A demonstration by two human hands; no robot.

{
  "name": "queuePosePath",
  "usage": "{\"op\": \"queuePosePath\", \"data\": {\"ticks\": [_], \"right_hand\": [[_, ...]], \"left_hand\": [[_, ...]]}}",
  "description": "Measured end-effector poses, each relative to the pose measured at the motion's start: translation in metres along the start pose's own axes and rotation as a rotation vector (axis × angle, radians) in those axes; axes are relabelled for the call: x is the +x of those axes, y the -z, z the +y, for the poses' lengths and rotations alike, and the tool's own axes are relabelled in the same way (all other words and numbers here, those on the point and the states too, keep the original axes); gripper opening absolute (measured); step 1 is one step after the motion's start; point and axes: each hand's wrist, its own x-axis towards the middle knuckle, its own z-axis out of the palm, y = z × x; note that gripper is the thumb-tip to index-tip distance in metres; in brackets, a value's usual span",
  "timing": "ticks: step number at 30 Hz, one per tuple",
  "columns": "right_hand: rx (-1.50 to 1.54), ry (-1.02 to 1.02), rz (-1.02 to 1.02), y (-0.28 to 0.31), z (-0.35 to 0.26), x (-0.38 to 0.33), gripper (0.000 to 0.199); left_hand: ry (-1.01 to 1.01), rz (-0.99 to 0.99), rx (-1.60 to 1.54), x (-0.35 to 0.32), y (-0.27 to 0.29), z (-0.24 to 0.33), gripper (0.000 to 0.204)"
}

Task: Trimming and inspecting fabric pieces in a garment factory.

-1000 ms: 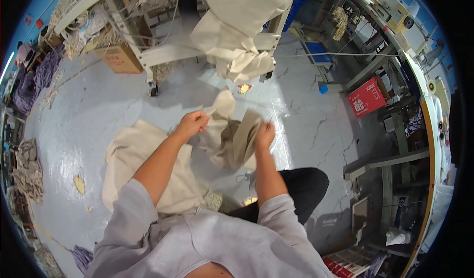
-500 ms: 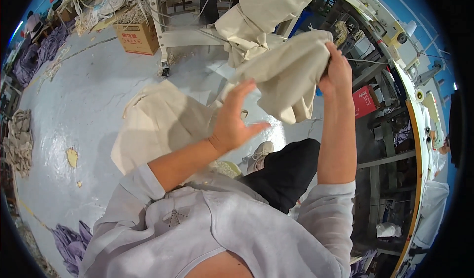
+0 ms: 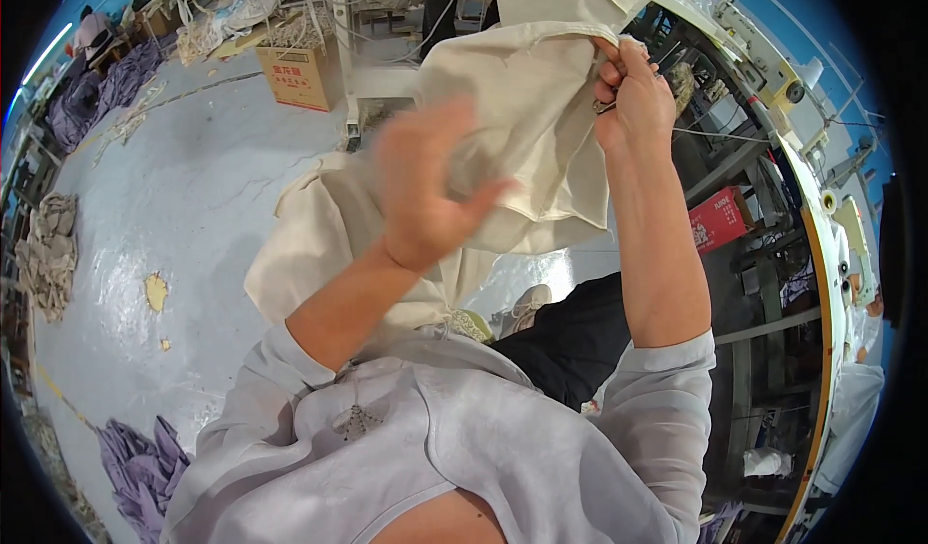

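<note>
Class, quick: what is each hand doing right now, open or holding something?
Left hand: open, blurred, nothing visibly held.
Right hand: closed on the cream cloth, a small metal object at its fingers.

head cam (left of pair, fisheye, edges bent) | looks down from wearer's head | left hand (image 3: 421, 201), right hand (image 3: 638, 99) near lens | floor (image 3: 222, 254) farther off

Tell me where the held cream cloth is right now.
In the head view, the cream cloth hangs from the right hand at upper middle, with the blurred left hand overlapping its left side.
</note>
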Motion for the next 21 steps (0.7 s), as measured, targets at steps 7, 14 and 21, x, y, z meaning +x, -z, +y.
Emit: {"op": "queuePosePath", "data": {"ticks": [7, 14, 21], "right_hand": [[0.045, 0.002, -0.055, -0.014, -0.003, -0.009, 0.010], [-0.030, 0.046, -0.016, -0.002, -0.025, 0.001, 0.008], [-0.415, 0.156, -0.039, 0.062, -0.007, 0.043, 0.014]], "left_hand": [[0.147, -0.218, 0.170, 0.014, -0.043, -0.006, 0.077], [0.439, -0.738, -0.038, -0.006, -0.055, -0.048, 0.037], [0.621, -0.534, -0.534, 0.070, -0.033, -0.076, 0.019]]}}
